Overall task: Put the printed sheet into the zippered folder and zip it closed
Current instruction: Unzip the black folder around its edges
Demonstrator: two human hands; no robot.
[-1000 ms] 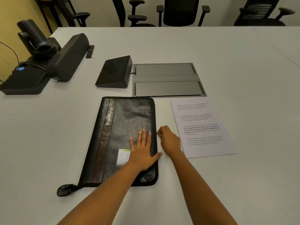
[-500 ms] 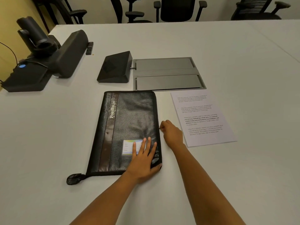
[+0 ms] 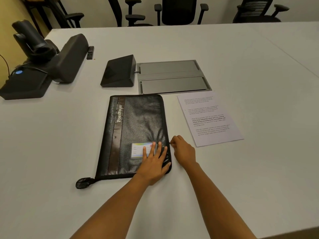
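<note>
Two hands (image 3: 153,163) (image 3: 183,150) meet grainy black leather folder (image 3: 136,121), rounded corners.

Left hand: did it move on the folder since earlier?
Yes. The left hand slid toward the person along the folder; its fingertips were beyond the label, now on it.

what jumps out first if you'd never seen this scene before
The black zippered folder lies flat mid-table, the left hand pressing its near right corner while the right hand pinches something small at its right edge. The printed sheet lies apart on the table, right of the folder.
</note>
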